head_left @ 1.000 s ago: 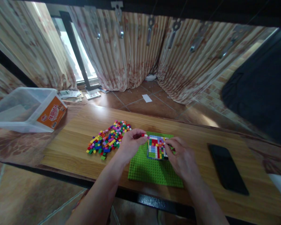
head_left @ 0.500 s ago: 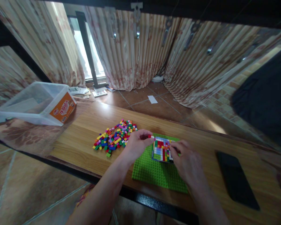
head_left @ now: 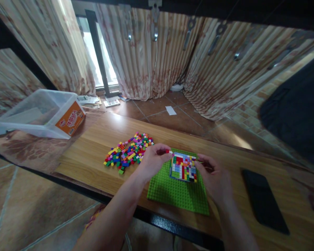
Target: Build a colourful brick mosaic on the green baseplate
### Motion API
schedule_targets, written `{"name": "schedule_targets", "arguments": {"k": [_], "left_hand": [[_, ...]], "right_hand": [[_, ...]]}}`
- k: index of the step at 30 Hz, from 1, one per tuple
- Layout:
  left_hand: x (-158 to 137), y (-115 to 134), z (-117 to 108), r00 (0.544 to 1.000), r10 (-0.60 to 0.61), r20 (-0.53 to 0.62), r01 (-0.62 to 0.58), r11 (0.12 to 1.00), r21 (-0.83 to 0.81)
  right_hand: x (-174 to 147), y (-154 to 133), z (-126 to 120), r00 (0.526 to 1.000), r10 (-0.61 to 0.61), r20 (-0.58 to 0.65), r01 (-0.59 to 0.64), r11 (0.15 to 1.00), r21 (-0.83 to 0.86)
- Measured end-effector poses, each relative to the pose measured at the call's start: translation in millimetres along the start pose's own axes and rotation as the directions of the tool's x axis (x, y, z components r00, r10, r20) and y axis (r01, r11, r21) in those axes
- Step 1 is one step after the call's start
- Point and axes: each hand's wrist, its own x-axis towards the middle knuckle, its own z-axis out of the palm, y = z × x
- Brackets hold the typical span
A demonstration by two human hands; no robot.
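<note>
Mosaic (head_left: 182, 169) over green baseplate (head_left: 178, 197) before us. Our left hand (head_left: 153, 162) pinches red and white bricks (head_left: 169, 152), partly hiding pile (head_left: 129, 153); our right hand (head_left: 215, 177) half-curled at mosaic's edge, hold unclear. Phone (head_left: 265, 200) right on bench (head_left: 90, 153), tub (head_left: 52, 129) left.

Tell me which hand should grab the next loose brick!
Probably the left hand: it's beside the loose bricks, though seemingly pinching something red and white. The right hand is farther, across the brick panel.
</note>
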Motion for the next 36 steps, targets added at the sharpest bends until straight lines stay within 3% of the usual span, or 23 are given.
{"name": "schedule_targets", "arguments": {"k": [7,15,25,32,36], "left_hand": [[0,0,0,1.0,0.003,0.009,-0.003,1.0,0.005],[0,-3,1,1.0,-0.002,0.007,0.002,1.0,0.01],[-3,-4,2,0.999,-0.026,0.029,0.027,1.0,-0.01],[-7,1,5,0.988,-0.092,0.128,0.104,0.99,-0.09],[-10,2,7,0.977,-0.073,0.199,0.102,0.985,-0.142]], "right_hand": [[0,9,10,0.991,0.119,0.054,-0.127,0.974,0.187],[1,4,11,0.984,0.169,0.056,-0.177,0.963,0.203],[-2,1,13,0.998,-0.048,0.029,0.048,0.999,0.003],[-3,-4,14,0.997,-0.079,0.01,0.08,0.995,-0.064],[-9,-24,8,0.988,-0.133,-0.077,0.129,0.99,-0.062]]}}
